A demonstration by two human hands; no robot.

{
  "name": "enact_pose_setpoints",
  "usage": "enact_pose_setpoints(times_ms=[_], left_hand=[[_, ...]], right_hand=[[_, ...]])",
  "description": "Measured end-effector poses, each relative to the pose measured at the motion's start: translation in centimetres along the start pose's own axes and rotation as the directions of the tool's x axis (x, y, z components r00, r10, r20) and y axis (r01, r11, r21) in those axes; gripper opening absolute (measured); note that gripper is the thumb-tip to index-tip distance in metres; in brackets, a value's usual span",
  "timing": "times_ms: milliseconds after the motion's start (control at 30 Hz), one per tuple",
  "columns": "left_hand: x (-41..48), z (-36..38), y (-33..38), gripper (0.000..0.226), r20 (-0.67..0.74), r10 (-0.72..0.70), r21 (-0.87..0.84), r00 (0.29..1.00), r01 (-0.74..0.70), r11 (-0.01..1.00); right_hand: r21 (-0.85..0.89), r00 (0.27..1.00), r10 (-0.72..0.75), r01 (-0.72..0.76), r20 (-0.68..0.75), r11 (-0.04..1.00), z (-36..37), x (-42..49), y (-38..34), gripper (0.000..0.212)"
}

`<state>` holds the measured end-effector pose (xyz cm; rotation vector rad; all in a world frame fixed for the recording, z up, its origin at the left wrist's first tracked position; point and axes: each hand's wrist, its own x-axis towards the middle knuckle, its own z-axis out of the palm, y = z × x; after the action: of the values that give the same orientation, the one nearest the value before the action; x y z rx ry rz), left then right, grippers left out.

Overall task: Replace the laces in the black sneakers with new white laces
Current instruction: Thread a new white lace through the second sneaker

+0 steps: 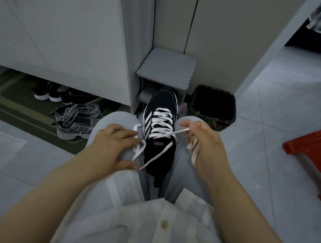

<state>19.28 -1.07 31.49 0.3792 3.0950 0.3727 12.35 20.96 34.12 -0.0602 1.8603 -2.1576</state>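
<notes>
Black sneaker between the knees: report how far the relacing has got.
Done: white lace crisscrosses most of the black sneaker. In hand: right hand pinches one loose end; left hand rests on the other. Remaining: tying off, plus the second sneaker, not identifiable.

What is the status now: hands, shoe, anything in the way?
Right hand pinches the white lace, pulled taut. Left hand flat on knee, over the other lace end. Black shoe between the knees, laced nearly to the top. Nothing blocks it.

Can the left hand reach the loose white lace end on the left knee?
Probably yes: the left hand rests on that knee, the white lace lies beside its fingers, nothing between.
</notes>
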Motion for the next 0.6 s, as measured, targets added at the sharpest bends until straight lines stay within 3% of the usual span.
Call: enact_pose_setpoints(times_ms=[33,100,167,200,300,367,433,500,600], left_hand=[[0.1,0.1,-0.1,0.069,-0.028,0.038,0.036,0.999,-0.037,0.999],[0.4,0.0,0.1,0.055,-0.084,0.114,0.07,0.99,-0.109,0.992],[0.8,-0.1,0.5,0.027,-0.115,0.161,0.055,0.98,-0.156,0.986],[1.1,0.0,0.6,0.016,-0.117,0.174,0.045,0.978,-0.17,0.984],[1.4,0.0,0.5,0.014,-0.115,0.164,-0.006,0.98,-0.166,0.986],[1.4,-0.7,1.4,0.034,-0.113,-0.009,-0.241,0.994,-0.018,0.97],[1.4,-1.4,2.9,0.023,-0.105,-0.193,-0.556,0.975,0.103,0.824],[1.9,-2.0,4.6,0.004,-0.127,-0.315,-0.754,0.941,0.115,0.647],[3.2,-2.3,6.9,0.021,-0.144,-0.365,-0.912,0.92,0.02,0.411]], right_hand=[[0.003,0.998,0.042,-0.042,-0.036,0.999,0.2,0.0,0.1,0.035],[-0.299,0.996,-0.057,0.036,-0.064,0.954,-0.4,0.0,0.4,0.03],[-0.666,0.972,-0.231,0.19,0.027,0.721,-2.1,0.2,0.9,0.025],[-0.769,0.956,-0.286,0.236,0.072,0.594,-3.1,0.4,1.3,0.023],[-0.855,0.898,-0.414,0.325,0.146,0.404,-5.2,0.1,2.3,0.023],[-0.856,0.879,-0.435,0.371,0.198,0.36,-5.7,-0.7,3.0,0.029],[-0.859,0.882,-0.408,0.387,0.237,0.337,-6.0,-1.7,3.4,0.036],[-0.86,0.89,-0.34,0.41,0.304,0.304,-6.0,-2.6,3.4,0.049],[-0.848,0.888,-0.237,0.45,0.393,0.281,-6.7,-3.5,3.0,0.056]])
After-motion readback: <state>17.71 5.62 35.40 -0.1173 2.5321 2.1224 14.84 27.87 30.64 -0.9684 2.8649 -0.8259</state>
